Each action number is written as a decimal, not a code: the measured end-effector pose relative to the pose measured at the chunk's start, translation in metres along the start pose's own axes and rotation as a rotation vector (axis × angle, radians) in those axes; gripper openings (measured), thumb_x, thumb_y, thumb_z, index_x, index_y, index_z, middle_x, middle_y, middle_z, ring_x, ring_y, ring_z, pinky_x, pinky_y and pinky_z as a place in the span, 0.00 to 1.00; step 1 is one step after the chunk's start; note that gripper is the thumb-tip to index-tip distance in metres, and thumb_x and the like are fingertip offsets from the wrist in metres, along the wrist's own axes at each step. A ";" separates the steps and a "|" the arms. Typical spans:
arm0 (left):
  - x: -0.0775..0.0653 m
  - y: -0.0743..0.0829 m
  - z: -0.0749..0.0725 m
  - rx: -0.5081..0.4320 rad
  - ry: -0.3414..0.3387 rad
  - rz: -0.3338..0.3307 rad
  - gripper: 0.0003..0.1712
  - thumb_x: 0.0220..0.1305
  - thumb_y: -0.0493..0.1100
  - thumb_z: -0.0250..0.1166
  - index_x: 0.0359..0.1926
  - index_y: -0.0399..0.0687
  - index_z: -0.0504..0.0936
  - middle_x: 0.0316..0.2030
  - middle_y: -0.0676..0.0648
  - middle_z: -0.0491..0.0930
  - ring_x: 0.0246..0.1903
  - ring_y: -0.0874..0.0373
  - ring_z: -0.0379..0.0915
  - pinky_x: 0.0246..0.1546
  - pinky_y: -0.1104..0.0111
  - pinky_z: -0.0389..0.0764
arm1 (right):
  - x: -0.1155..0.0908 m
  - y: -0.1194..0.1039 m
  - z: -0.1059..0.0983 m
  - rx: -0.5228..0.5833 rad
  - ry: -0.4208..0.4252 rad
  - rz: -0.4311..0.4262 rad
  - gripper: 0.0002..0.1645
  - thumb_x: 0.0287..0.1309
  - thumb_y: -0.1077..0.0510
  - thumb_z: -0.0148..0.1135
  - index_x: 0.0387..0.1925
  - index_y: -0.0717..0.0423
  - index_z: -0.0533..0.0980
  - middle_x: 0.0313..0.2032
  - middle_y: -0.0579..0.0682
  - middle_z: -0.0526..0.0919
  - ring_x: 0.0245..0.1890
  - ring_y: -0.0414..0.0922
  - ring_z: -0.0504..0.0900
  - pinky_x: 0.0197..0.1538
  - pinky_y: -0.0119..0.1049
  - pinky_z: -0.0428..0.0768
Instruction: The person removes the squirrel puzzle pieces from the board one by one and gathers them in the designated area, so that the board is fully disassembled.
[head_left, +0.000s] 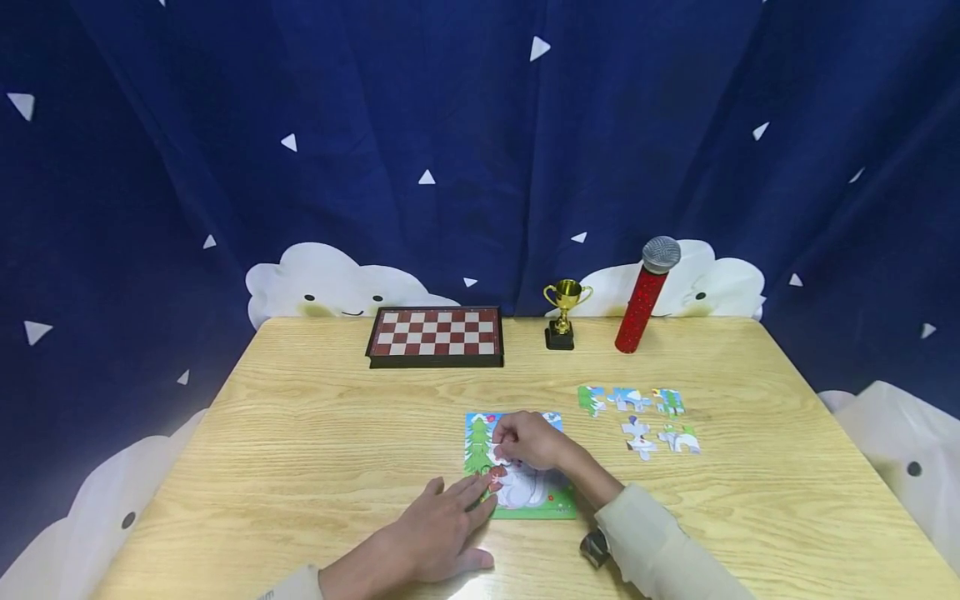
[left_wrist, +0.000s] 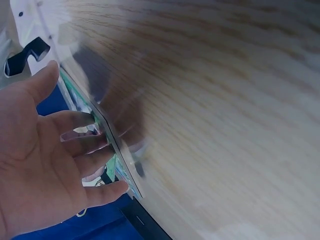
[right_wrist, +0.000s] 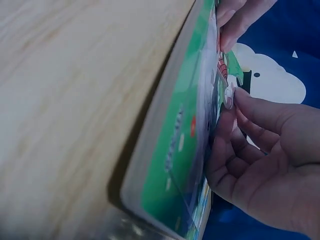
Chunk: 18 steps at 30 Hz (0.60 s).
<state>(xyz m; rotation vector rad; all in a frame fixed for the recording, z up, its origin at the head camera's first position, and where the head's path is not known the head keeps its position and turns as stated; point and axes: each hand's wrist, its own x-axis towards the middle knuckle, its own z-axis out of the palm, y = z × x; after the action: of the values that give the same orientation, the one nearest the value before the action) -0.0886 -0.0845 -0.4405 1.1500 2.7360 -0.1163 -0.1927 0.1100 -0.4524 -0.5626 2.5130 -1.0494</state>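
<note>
A jigsaw board (head_left: pixel 555 507) with green trees and a large pale animal lies at the table's front centre. My left hand (head_left: pixel 442 525) rests its outstretched fingertips on the board's lower left; the left wrist view shows the fingers (left_wrist: pixel 102 194) fairly straight along the edge. Over the upper middle of the board is my right hand (head_left: pixel 531 442). In the right wrist view, its thumb and index finger pinch a puzzle piece (right_wrist: pixel 229 96), tilted up from the surface. Whether this piece touches its neighbours I cannot tell. Part of the picture is hidden under both hands.
Several loose puzzle pieces (head_left: pixel 637 437) lie right of the board. Along the back stand a red-and-white chessboard (head_left: pixel 437 333), a gold trophy cup (head_left: pixel 567 308) and a red microphone (head_left: pixel 641 308). A dark blue curtain (head_left: pixel 480 125) hangs behind the table.
</note>
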 end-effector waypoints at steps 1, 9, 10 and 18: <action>0.000 0.000 0.000 0.001 0.002 0.000 0.42 0.63 0.71 0.45 0.69 0.52 0.64 0.71 0.46 0.60 0.70 0.54 0.57 0.59 0.50 0.70 | 0.000 0.000 0.000 -0.004 -0.002 -0.001 0.02 0.55 0.62 0.64 0.30 0.56 0.77 0.20 0.44 0.75 0.20 0.38 0.70 0.24 0.27 0.69; -0.001 -0.001 -0.001 -0.007 0.004 -0.001 0.42 0.63 0.71 0.45 0.69 0.52 0.64 0.71 0.46 0.60 0.70 0.54 0.57 0.59 0.50 0.70 | 0.000 -0.001 -0.005 0.020 -0.020 -0.011 0.03 0.58 0.62 0.62 0.30 0.57 0.77 0.21 0.44 0.74 0.21 0.37 0.70 0.25 0.26 0.68; -0.001 -0.001 -0.001 -0.012 0.004 -0.001 0.42 0.63 0.71 0.45 0.69 0.52 0.64 0.71 0.46 0.60 0.70 0.54 0.57 0.59 0.50 0.70 | 0.000 0.000 -0.007 0.023 -0.019 -0.022 0.03 0.58 0.62 0.61 0.30 0.57 0.77 0.20 0.44 0.73 0.21 0.37 0.69 0.25 0.26 0.68; -0.001 0.000 0.000 -0.014 -0.002 0.000 0.42 0.63 0.71 0.44 0.69 0.52 0.64 0.71 0.47 0.59 0.70 0.54 0.57 0.60 0.50 0.71 | -0.010 0.015 -0.032 0.066 -0.016 -0.059 0.05 0.61 0.64 0.56 0.31 0.59 0.76 0.20 0.46 0.73 0.20 0.37 0.68 0.23 0.27 0.66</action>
<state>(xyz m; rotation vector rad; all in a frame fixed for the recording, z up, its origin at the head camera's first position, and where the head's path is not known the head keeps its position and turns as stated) -0.0884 -0.0853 -0.4405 1.1461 2.7304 -0.0977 -0.2023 0.1440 -0.4404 -0.6266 2.4517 -1.1398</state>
